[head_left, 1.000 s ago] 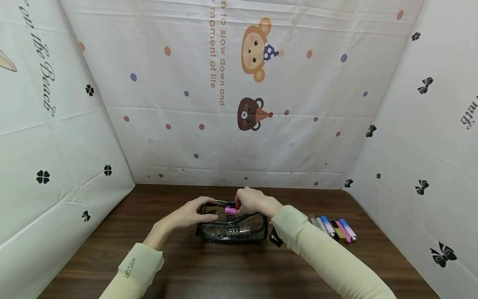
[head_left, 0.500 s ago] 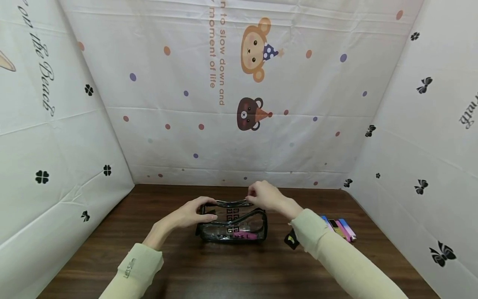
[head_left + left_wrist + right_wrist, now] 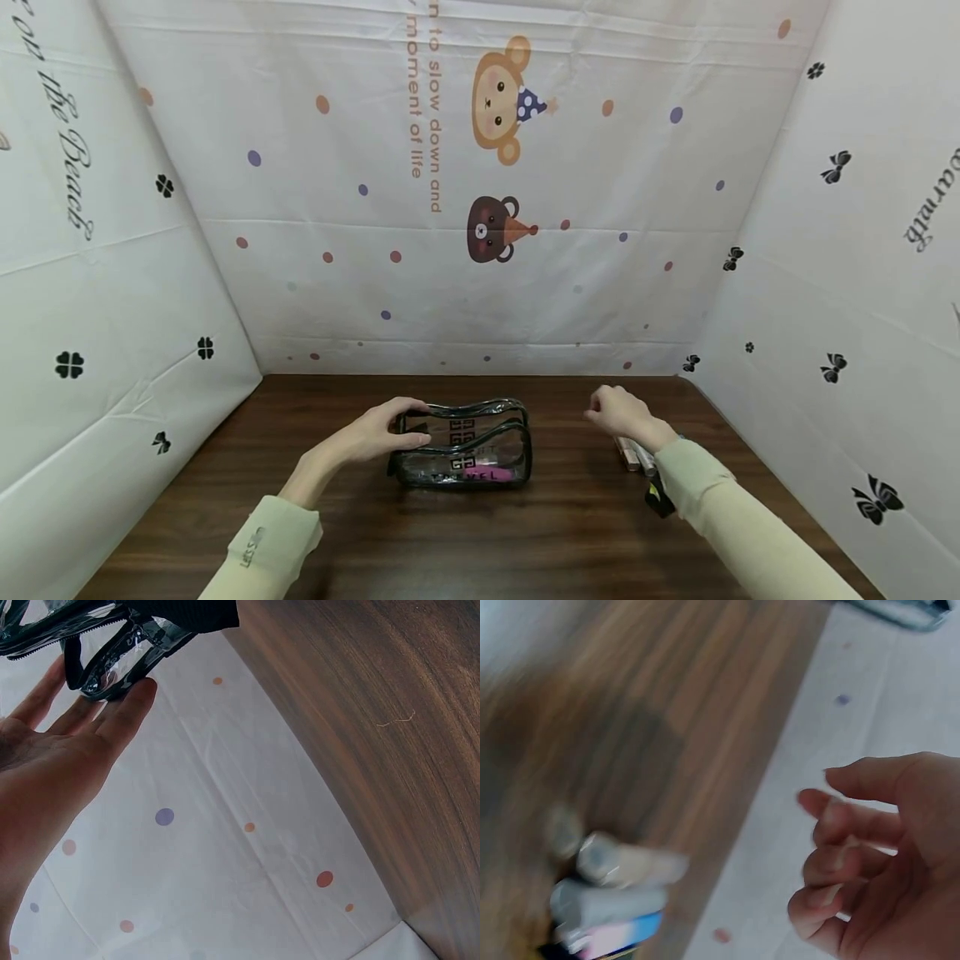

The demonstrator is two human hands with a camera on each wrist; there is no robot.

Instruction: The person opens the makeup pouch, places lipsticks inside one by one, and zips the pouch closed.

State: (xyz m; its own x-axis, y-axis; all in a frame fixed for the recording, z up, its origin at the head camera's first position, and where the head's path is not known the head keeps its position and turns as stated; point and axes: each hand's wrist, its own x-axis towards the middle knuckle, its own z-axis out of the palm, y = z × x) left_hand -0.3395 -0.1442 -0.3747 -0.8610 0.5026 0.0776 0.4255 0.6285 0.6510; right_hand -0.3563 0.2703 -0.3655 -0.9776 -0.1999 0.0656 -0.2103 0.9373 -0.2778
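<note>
In the head view, a clear pouch [image 3: 465,442] with black trim and dark lettering stood on the brown wooden bench [image 3: 465,550], near its middle. The left hand [image 3: 386,429] gripped the pouch's left end, thumb across the front and fingers over the back rim. A pink item [image 3: 487,473] lay inside the pouch, low and toward its right end. The right hand [image 3: 621,412], its fingers loosely bent, was above the bench well to the right of the pouch. Below its wrist lay a pale tube [image 3: 627,454], a silver tube [image 3: 645,460] and a black item [image 3: 658,500] with a yellow mark, partly covered by the sleeve [image 3: 697,479]. Behind rose a white sheet [image 3: 450,292] printed with dots and animal heads.

In the left wrist view, the left hand's fingers reached against the pouch's edge.

In the right wrist view, the right hand held nothing, thumb apart from the loosely curled fingers; tubes, including a pink-and-blue one [image 3: 619,934], lay blurred on the bench.
</note>
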